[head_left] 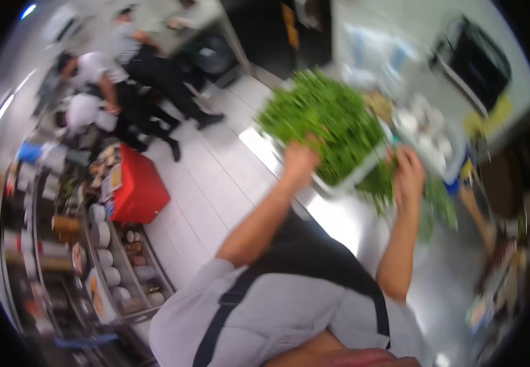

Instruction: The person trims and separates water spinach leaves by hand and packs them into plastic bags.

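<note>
A large heap of leafy greens (332, 119) fills a pale rectangular tub (363, 168) on the steel counter (341, 220). My left hand (302, 162) reaches into the near left side of the heap, its fingers closed about some leaves and partly covered by them. To the right of the tub, my right hand (408, 177) has its fingers bent together at leafy stems, which hang over the tub's edge. More loose leaves (439, 205) lie on the counter by my right wrist. Motion blurs both hands' fingertips.
A tray of white, rounded items (427, 131) stands right of the tub. Beyond are a clear plastic bag (375, 55) and a black device (479, 64). At left are a red bin (138, 186), shelves with bowls (109, 257), and several people (103, 73) bending over.
</note>
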Motion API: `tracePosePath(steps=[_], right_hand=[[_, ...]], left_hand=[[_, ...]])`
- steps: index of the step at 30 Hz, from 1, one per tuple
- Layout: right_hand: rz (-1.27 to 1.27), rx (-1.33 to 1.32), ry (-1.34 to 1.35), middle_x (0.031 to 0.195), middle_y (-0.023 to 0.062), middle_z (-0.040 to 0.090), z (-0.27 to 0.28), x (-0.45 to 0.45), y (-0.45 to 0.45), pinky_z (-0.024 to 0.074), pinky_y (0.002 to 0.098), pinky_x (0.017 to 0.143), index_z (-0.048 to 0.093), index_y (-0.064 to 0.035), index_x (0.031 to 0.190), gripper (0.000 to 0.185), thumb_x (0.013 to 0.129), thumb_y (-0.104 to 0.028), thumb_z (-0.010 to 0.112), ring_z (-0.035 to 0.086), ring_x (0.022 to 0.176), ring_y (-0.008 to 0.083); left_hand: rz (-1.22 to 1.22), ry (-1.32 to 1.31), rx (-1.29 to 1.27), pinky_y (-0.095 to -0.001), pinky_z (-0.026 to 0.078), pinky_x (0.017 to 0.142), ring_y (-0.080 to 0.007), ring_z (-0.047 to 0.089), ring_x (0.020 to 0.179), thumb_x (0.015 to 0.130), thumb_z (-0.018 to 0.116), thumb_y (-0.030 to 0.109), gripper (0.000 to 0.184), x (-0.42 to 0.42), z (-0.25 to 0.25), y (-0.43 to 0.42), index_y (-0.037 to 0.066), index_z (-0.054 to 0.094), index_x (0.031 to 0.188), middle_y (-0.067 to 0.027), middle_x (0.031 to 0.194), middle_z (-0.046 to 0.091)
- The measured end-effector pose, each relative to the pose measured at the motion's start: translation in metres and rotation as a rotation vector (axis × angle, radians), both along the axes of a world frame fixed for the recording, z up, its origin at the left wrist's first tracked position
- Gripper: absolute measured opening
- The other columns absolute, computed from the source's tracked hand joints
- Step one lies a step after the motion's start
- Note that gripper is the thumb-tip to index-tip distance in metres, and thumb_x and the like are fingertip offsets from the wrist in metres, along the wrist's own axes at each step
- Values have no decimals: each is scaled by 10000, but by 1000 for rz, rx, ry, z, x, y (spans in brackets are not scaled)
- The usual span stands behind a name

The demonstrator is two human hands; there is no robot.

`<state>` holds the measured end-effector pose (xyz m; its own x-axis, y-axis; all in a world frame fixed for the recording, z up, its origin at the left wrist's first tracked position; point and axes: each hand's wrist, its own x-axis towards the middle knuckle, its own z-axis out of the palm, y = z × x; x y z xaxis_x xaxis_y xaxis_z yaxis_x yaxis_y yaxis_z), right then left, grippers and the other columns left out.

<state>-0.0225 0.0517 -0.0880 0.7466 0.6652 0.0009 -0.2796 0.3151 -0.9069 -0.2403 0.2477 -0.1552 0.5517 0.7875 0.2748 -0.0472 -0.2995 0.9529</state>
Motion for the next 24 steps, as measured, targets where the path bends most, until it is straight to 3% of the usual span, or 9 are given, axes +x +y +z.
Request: tracePosePath(steps=[2, 4, 9, 12, 13, 14, 16, 19, 24], right_hand=[[55, 41, 19, 1034, 131, 688, 2, 0, 1, 517, 309, 828, 615, 25, 1189, 216, 1008, -90, 591, 651, 913, 196], [77, 80, 64, 979, 132, 684, 6, -12, 4, 503, 291, 758, 607, 22, 1179, 211, 1006, -86, 557, 636, 822, 176], [236, -19, 106, 743, 40, 564, 7, -34, 41, 362, 258, 508, 632, -24, 1088, 211, 992, -169, 512, 464, 565, 109], [317, -207, -229, 670, -56, 489, 5, -58, 59, 285, 237, 457, 703, -44, 1038, 262, 1013, -265, 566, 383, 501, 53], [401, -332, -207, 799, -10, 642, 20, -66, 59, 395, 227, 523, 695, -4, 1127, 258, 1011, -222, 620, 539, 607, 66], [276, -133, -292, 1037, 72, 732, -13, -70, 71, 496, 225, 675, 679, 33, 1162, 240, 990, -133, 658, 668, 830, 104], [300, -321, -210, 1028, 71, 731, -9, -70, 69, 486, 212, 671, 669, 54, 1163, 233, 974, -83, 662, 662, 831, 92], [350, -296, -265, 677, -70, 537, 4, -75, 66, 274, 203, 452, 694, 22, 1092, 206, 947, -123, 712, 389, 497, 17], [343, -258, -138, 673, -68, 553, 1, -77, 66, 270, 210, 423, 693, -18, 1006, 143, 948, -146, 719, 390, 469, 21]], left_hand=[[-189, -428, -770, -189, 345, 518, -39, 430, 651, 1045, 516, 185, 281, 0, 73, -29, 46, 603, 1272, -25, 1038, 635], [-230, -420, -884, -187, 323, 507, -36, 371, 597, 1035, 506, 147, 284, 4, 76, -39, 15, 599, 1268, -27, 1011, 632], [-241, -383, -837, -201, 325, 504, -38, 376, 580, 979, 519, 83, 296, 5, 77, -41, 4, 625, 1245, -12, 911, 626], [-242, -355, -786, -268, 343, 495, -87, 468, 609, 929, 604, 120, 109, 13, 14, -30, 48, 670, 976, 1, 833, 588], [-220, -217, -773, -277, 351, 509, -107, 488, 619, 895, 627, 133, 70, 12, 12, -29, 71, 626, 861, 1, 779, 555], [-148, -226, -808, -268, 355, 526, -95, 478, 632, 909, 622, 150, 85, 14, 29, -38, 73, 659, 914, 16, 771, 549], [-213, -301, -841, -243, 344, 547, -56, 459, 660, 949, 600, 161, 242, 12, 49, -44, 70, 716, 1140, 43, 830, 585], [-160, -282, -732, -217, 319, 531, -35, 443, 629, 997, 645, 262, 319, 15, 56, -45, 83, 684, 1259, 38, 932, 658], [-295, -370, -802, -201, 318, 531, -25, 431, 625, 1009, 645, 310, 355, 13, 42, -45, 104, 664, 1297, 51, 939, 656]])
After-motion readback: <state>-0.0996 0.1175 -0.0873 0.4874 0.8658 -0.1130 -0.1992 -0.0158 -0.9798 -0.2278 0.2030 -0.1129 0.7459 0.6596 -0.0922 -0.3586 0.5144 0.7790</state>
